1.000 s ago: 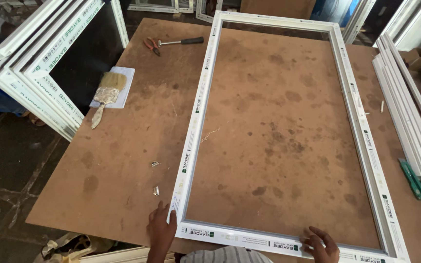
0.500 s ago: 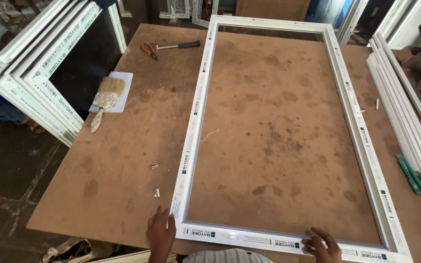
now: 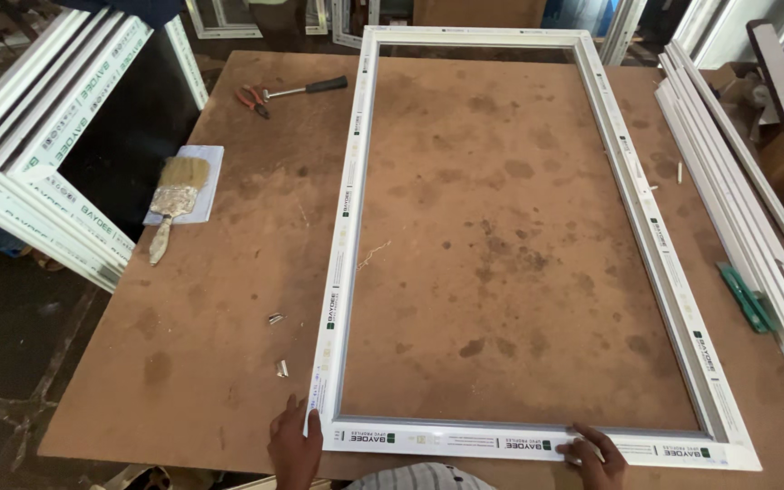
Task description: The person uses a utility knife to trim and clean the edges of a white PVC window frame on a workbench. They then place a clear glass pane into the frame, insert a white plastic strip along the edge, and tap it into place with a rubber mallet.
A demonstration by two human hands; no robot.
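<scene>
Frame (image 3: 356, 227) of white plastic profile, rectangular, lies flat on the brown board table (image 3: 501, 236) — its long sides run away from me, its near short side lies just inside the table's near edge. I see my left hand (image 3: 294, 449) at the near left corner of the frame: the fingers rest against the outer edge of the corner, the thumb touching the white face. It is pressed to the profile rather than closed around it. My right hand (image 3: 596, 454) lies on the near short rail, towards the right corner, fingers spread flat on top — an open, resting contact, nothing gripped.

Left of the frame, on the table, a flat paintbrush (image 3: 172, 204) lies with its bristles on a pale sheet (image 3: 206, 172), handle pointing towards me. Farther back, a hammer (image 3: 306, 89) with a black handle lies just beside red-handled pliers (image 3: 251, 98). Two small metal pieces (image 3: 279, 343) lie near the frame's left rail, apart from it. At the right table edge, long white profile lengths (image 3: 728, 181) are stacked, with a green tool (image 3: 744, 298) beside them. More white frames (image 3: 56, 154) lean at the left, off the table.
</scene>
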